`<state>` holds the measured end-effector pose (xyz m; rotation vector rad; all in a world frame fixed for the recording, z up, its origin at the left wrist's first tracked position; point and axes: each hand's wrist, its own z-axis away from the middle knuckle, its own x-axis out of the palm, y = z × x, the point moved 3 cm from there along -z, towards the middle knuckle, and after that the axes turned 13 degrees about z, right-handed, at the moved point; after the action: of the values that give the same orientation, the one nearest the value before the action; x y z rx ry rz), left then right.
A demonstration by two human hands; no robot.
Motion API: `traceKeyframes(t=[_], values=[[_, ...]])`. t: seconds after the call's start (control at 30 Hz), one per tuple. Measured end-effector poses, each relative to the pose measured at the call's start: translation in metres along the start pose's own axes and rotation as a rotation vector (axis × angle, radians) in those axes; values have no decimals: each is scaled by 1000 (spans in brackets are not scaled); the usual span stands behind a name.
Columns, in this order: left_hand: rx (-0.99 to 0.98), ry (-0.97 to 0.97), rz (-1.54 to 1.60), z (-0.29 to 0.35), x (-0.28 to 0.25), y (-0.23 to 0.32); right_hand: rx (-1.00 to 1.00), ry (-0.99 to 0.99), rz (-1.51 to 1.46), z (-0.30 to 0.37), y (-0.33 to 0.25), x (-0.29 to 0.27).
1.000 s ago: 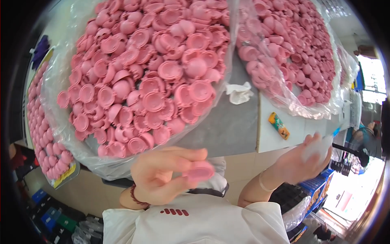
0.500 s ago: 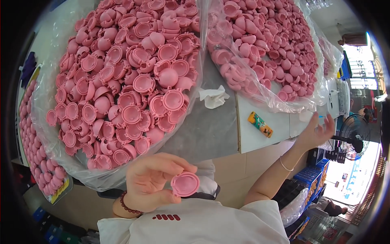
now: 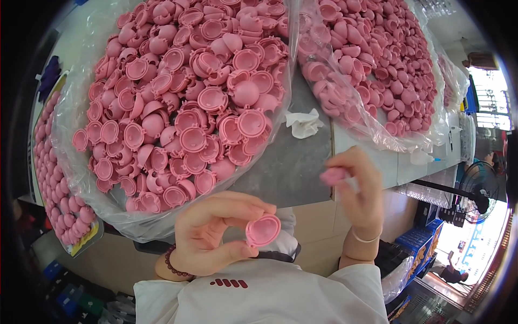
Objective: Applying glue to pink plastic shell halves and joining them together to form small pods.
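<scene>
Between the thumb and fingers of my left hand (image 3: 208, 229) is a pink plastic half-shell (image 3: 263, 230), its hollow side turned up toward me. My right hand (image 3: 360, 191), smeared by motion, is closed on a small pink plastic piece (image 3: 333, 176); blur hides its exact shape. It hovers over the near edge of the table, to the right of the half-shell and apart from it. A large clear plastic bag (image 3: 121, 229) lies beyond my left hand, heaped with loose pink half-shells (image 3: 193, 139). Farther right, a second bag (image 3: 377, 141) holds more pink pieces (image 3: 396, 97).
A crumpled white tissue (image 3: 304, 123) lies on the grey table (image 3: 286, 170) between the bags. At far left is a board of rounded pink pieces (image 3: 65, 208). A black fan (image 3: 477, 189) and blue boxes (image 3: 418, 235) stand at the right.
My right hand has come left from the table's far right side, with a pink piece now in its fingers, and covers the orange-green packet. My left hand keeps its half-shell, tilted slightly differently.
</scene>
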<state>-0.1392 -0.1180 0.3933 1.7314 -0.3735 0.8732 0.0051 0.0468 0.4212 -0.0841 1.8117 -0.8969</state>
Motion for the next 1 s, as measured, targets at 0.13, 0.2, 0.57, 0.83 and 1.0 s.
traceKeyframes(t=[0.13,0.2,0.57,0.83,1.0], values=[[-3,46,-29,1,-2,-2,-307,-56,317,-5,-6,37],[-3,0,-59,2,-3,-2,-246,16,410,-8,-12,28],[44,21,-364,3,-4,-5,-150,164,166,0,-25,29],[13,-34,-419,0,-7,-7,-532,216,69,0,-36,41],[69,-73,-468,-2,-6,-4,-525,286,46,5,-37,45]])
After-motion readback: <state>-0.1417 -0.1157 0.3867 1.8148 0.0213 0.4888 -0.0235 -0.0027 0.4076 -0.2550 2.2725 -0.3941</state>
